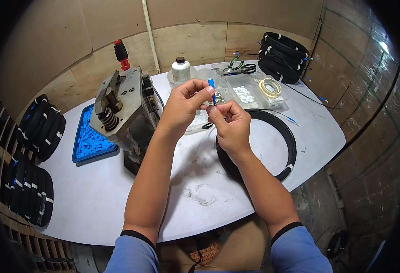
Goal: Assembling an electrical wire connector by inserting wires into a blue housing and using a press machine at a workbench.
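Observation:
Above the middle of the table, my left hand (186,102) pinches a small blue cable connector (211,83) between thumb and fingertips. Just below it, my right hand (233,127) is closed at the connector's dark lower end, where a black cable seems to join; the fingers hide most of that spot. A coil of black cable (292,144) with white ties lies flat on the table beside and partly behind my right hand. One blue-and-white cable end (293,120) sticks out over the coil.
A metal hand press (129,102) stands left of my forearm, beside a blue tray (75,152) of small blue parts. Behind my hands are a white bottle (181,70), clear bins of small parts, pliers (243,69) and a tape roll (270,88). Black cable coils (284,57) are stacked back right, more at left.

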`<state>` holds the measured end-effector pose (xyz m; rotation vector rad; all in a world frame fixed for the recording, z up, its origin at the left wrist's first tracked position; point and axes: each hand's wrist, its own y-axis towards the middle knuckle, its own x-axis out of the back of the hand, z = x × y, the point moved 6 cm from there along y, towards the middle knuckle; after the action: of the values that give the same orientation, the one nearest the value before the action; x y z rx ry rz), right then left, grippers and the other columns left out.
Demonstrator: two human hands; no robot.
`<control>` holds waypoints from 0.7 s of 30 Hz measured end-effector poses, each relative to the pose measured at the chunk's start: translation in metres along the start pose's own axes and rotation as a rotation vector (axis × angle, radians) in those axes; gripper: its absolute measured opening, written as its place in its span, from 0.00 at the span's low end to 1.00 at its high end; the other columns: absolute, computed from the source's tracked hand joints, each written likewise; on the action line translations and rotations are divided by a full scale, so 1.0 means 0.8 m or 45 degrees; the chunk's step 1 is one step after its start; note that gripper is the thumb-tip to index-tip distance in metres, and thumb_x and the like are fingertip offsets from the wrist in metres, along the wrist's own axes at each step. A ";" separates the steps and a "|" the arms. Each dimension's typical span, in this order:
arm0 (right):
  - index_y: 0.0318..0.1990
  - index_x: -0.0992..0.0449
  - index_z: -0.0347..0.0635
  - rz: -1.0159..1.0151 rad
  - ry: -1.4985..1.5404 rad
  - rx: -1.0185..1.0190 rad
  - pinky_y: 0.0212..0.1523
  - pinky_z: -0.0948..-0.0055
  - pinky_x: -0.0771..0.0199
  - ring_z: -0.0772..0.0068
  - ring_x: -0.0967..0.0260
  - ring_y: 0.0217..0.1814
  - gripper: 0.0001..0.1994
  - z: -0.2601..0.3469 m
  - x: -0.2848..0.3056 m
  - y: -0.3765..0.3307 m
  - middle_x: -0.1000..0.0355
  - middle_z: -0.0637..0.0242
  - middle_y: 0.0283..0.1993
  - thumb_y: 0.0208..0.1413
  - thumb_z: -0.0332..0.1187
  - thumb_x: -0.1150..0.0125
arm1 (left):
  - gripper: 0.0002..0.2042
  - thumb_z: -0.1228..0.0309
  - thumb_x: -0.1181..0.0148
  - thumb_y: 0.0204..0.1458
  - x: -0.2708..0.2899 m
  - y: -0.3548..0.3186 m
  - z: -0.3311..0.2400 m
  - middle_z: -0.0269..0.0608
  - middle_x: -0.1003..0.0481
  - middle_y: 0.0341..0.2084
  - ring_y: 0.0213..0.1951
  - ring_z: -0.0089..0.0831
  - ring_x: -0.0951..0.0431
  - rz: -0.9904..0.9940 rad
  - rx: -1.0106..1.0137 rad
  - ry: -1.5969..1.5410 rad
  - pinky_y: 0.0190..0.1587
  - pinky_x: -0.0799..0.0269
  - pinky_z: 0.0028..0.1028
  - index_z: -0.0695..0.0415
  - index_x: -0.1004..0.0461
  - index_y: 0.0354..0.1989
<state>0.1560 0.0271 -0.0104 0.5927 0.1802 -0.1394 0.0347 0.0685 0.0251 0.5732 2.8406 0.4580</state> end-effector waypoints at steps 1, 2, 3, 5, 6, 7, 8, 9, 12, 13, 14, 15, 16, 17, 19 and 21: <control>0.27 0.28 0.37 0.000 0.000 0.000 0.31 0.82 0.32 0.85 0.32 0.27 0.07 0.000 0.000 0.000 0.26 0.68 0.25 0.54 0.27 0.37 | 0.06 0.69 0.41 0.55 -0.001 -0.002 0.000 0.30 0.26 0.31 0.35 0.18 0.28 0.008 0.004 -0.024 0.39 0.31 0.23 0.57 0.26 0.36; 0.27 0.28 0.37 0.000 0.021 0.000 0.31 0.82 0.32 0.85 0.32 0.27 0.07 -0.002 0.001 0.000 0.26 0.68 0.25 0.54 0.27 0.37 | 0.06 0.69 0.41 0.55 -0.002 -0.003 0.001 0.30 0.26 0.31 0.35 0.18 0.28 0.015 0.006 -0.047 0.38 0.31 0.23 0.57 0.26 0.36; 0.27 0.28 0.37 0.001 0.042 0.000 0.31 0.82 0.31 0.85 0.32 0.27 0.07 -0.003 0.001 0.000 0.26 0.68 0.25 0.54 0.27 0.37 | 0.06 0.69 0.41 0.55 -0.002 -0.002 0.001 0.30 0.26 0.31 0.35 0.18 0.28 0.014 0.006 -0.046 0.38 0.31 0.23 0.57 0.26 0.36; 0.27 0.28 0.37 0.004 0.024 0.023 0.31 0.81 0.31 0.85 0.32 0.27 0.07 -0.003 0.000 0.000 0.26 0.68 0.25 0.54 0.27 0.37 | 0.06 0.69 0.40 0.55 -0.003 -0.001 -0.002 0.30 0.26 0.30 0.34 0.18 0.28 0.028 -0.011 -0.076 0.38 0.32 0.23 0.57 0.26 0.35; 0.27 0.28 0.37 0.006 0.006 0.047 0.31 0.81 0.31 0.85 0.32 0.27 0.07 -0.001 -0.001 0.001 0.26 0.68 0.25 0.54 0.27 0.37 | 0.06 0.69 0.40 0.55 -0.003 -0.001 -0.002 0.30 0.26 0.30 0.34 0.18 0.28 0.029 -0.012 -0.076 0.38 0.32 0.23 0.57 0.26 0.35; 0.27 0.28 0.37 0.006 0.006 0.048 0.31 0.81 0.31 0.85 0.32 0.27 0.07 -0.001 0.000 0.001 0.26 0.68 0.25 0.54 0.27 0.37 | 0.06 0.69 0.40 0.55 -0.002 0.000 -0.002 0.30 0.26 0.30 0.34 0.18 0.28 0.012 -0.013 -0.049 0.38 0.32 0.23 0.57 0.26 0.35; 0.27 0.28 0.37 0.012 -0.021 0.049 0.31 0.81 0.31 0.85 0.32 0.27 0.07 -0.002 0.001 0.000 0.26 0.68 0.25 0.54 0.27 0.37 | 0.05 0.69 0.41 0.55 0.000 -0.002 -0.002 0.30 0.26 0.30 0.34 0.18 0.28 -0.008 -0.011 -0.021 0.38 0.31 0.23 0.57 0.26 0.35; 0.27 0.28 0.37 0.018 -0.048 0.050 0.31 0.81 0.32 0.85 0.32 0.27 0.06 -0.003 0.001 -0.001 0.26 0.69 0.25 0.54 0.27 0.37 | 0.05 0.69 0.41 0.55 0.001 -0.001 -0.003 0.30 0.26 0.30 0.34 0.18 0.28 -0.010 -0.008 -0.020 0.38 0.31 0.23 0.57 0.26 0.35; 0.27 0.28 0.37 -0.006 -0.004 0.061 0.31 0.81 0.31 0.85 0.32 0.27 0.06 0.001 0.000 0.002 0.26 0.69 0.24 0.54 0.26 0.37 | 0.05 0.69 0.40 0.55 -0.003 -0.001 -0.005 0.30 0.26 0.29 0.33 0.18 0.28 0.030 -0.027 -0.007 0.37 0.32 0.22 0.57 0.26 0.35; 0.27 0.28 0.37 -0.008 -0.004 0.061 0.31 0.81 0.31 0.85 0.32 0.27 0.06 -0.001 0.000 0.000 0.26 0.69 0.24 0.54 0.26 0.37 | 0.05 0.69 0.40 0.54 -0.004 -0.003 -0.002 0.30 0.26 0.29 0.33 0.18 0.28 0.024 -0.013 -0.024 0.37 0.32 0.22 0.57 0.26 0.35; 0.27 0.28 0.37 0.000 0.006 0.050 0.31 0.81 0.31 0.85 0.32 0.27 0.06 -0.004 0.001 0.000 0.26 0.69 0.24 0.54 0.26 0.37 | 0.05 0.69 0.40 0.54 -0.005 -0.003 -0.001 0.30 0.26 0.29 0.33 0.18 0.28 0.024 -0.006 -0.042 0.37 0.32 0.22 0.57 0.26 0.35; 0.27 0.28 0.37 0.008 0.015 0.039 0.31 0.81 0.31 0.85 0.32 0.27 0.06 -0.004 0.001 0.000 0.26 0.69 0.24 0.53 0.26 0.37 | 0.05 0.69 0.40 0.54 -0.006 -0.002 -0.002 0.30 0.26 0.29 0.33 0.18 0.28 0.030 -0.011 -0.043 0.37 0.32 0.22 0.57 0.26 0.35; 0.27 0.28 0.37 0.006 0.012 0.046 0.31 0.81 0.31 0.85 0.32 0.27 0.06 -0.002 0.001 0.002 0.26 0.69 0.24 0.53 0.26 0.37 | 0.05 0.69 0.40 0.54 -0.007 -0.001 -0.004 0.30 0.26 0.29 0.33 0.18 0.28 0.027 -0.020 -0.034 0.37 0.32 0.22 0.57 0.26 0.35; 0.27 0.27 0.37 0.008 -0.004 0.041 0.31 0.81 0.31 0.85 0.32 0.27 0.06 -0.001 -0.001 0.001 0.26 0.69 0.24 0.54 0.27 0.37 | 0.06 0.69 0.40 0.54 -0.004 -0.003 -0.004 0.30 0.26 0.29 0.33 0.18 0.28 0.016 -0.023 -0.023 0.37 0.32 0.22 0.57 0.26 0.35; 0.27 0.27 0.37 0.011 -0.019 0.033 0.31 0.82 0.31 0.86 0.32 0.27 0.06 -0.002 -0.003 -0.001 0.26 0.69 0.25 0.54 0.27 0.37 | 0.06 0.69 0.40 0.54 0.001 -0.002 -0.006 0.30 0.26 0.29 0.34 0.18 0.28 -0.009 -0.022 -0.011 0.37 0.32 0.22 0.58 0.26 0.35; 0.28 0.27 0.37 0.021 -0.036 0.049 0.31 0.82 0.31 0.85 0.32 0.27 0.06 -0.001 -0.002 -0.002 0.26 0.69 0.25 0.54 0.27 0.37 | 0.06 0.69 0.41 0.55 0.002 -0.002 -0.007 0.30 0.26 0.29 0.34 0.18 0.28 -0.030 -0.022 -0.005 0.37 0.32 0.22 0.58 0.26 0.35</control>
<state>0.1537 0.0265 -0.0115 0.6301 0.1457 -0.1357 0.0312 0.0663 0.0295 0.5366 2.8336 0.4760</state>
